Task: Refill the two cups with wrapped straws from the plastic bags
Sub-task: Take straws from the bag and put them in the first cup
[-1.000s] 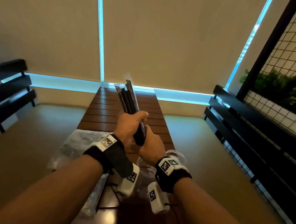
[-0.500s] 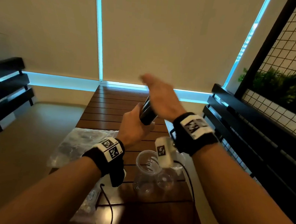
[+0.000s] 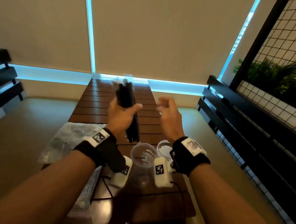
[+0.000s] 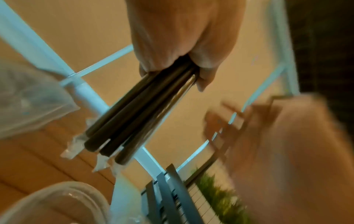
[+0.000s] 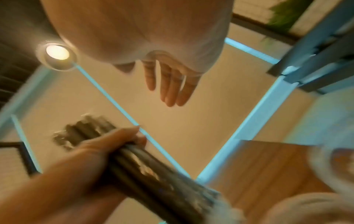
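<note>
On the left of the table [image 3: 100,99], near the edge, a crumpled plastic bag [image 3: 68,142] lies flat, with another stretch of clear plastic [image 3: 86,192] trailing toward the near edge below the left forearm; whether this is a second bag cannot be told. Just right of the bag, the left hand [image 3: 122,118] is raised above the table, its fingers and thumb curled tight round a bundle of wrapped straws [image 3: 127,100], dark sticks in clear sleeves, held nearly upright with the lower ends hanging just above the nearer cup [image 3: 142,161]. That cup is clear and looks empty. Beside it, slightly farther and to the right, stands the second cup [image 3: 164,147], partly hidden by the right wrist, with no straws visible in it. Farther right, the right hand [image 3: 169,116] hovers in the air, blurred, its fingers apart and loosely extended, holding nothing.

So the refill seems barely begun: a bundle is out of its bag, neither cup is filled, and both remain to be loaded.

The table is a long surface of dark wooden slats running away toward the far wall. A black bench [image 3: 3,85] stands at far left, cream blinds [image 3: 165,35] with blue-lit gaps cover the far wall, and at right a black slatted bench [image 3: 246,127] sits below a wire grid [image 3: 283,59] with green plants [image 3: 282,77] behind it.
</note>
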Action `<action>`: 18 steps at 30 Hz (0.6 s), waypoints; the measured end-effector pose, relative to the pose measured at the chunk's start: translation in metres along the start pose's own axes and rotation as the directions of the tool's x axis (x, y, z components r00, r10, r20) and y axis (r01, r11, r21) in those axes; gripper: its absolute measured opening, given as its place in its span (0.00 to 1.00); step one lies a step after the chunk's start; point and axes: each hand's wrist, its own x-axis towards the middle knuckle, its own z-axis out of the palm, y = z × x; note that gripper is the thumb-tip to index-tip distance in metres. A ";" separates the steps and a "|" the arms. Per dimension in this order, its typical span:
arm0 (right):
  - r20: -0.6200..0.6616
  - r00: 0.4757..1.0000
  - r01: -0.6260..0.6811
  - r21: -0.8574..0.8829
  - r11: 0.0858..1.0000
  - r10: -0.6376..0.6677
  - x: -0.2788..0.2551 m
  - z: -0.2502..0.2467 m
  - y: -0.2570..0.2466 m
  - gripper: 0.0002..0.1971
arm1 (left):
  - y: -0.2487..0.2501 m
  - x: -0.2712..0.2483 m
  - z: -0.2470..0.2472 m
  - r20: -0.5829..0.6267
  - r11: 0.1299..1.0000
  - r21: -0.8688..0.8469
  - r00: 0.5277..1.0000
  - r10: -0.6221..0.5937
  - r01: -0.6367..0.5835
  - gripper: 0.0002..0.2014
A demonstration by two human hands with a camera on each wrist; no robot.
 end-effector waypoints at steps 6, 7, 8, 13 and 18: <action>0.582 0.746 0.232 -0.682 0.694 0.322 -0.047 0.010 0.061 0.14 | -0.007 -0.001 0.001 0.013 0.950 -0.234 0.978 -0.210 0.207 0.21; 0.582 0.757 0.255 -0.683 0.684 0.298 -0.052 0.014 0.064 0.11 | -0.012 -0.005 0.003 0.021 0.945 -0.228 0.971 -0.236 0.235 0.21; 0.583 0.764 0.262 -0.670 0.695 0.274 -0.055 0.017 0.066 0.08 | -0.019 -0.008 0.005 0.029 0.942 -0.219 0.967 -0.254 0.254 0.20; 0.571 0.791 0.184 -0.564 0.805 0.219 -0.059 0.022 0.070 0.05 | -0.053 -0.020 0.000 0.045 0.951 -0.115 0.958 -0.282 0.286 0.18; 0.532 0.830 0.175 -0.535 0.826 0.168 -0.057 0.034 0.077 0.14 | -0.089 -0.038 -0.011 0.204 0.957 0.196 0.946 -0.253 0.214 0.14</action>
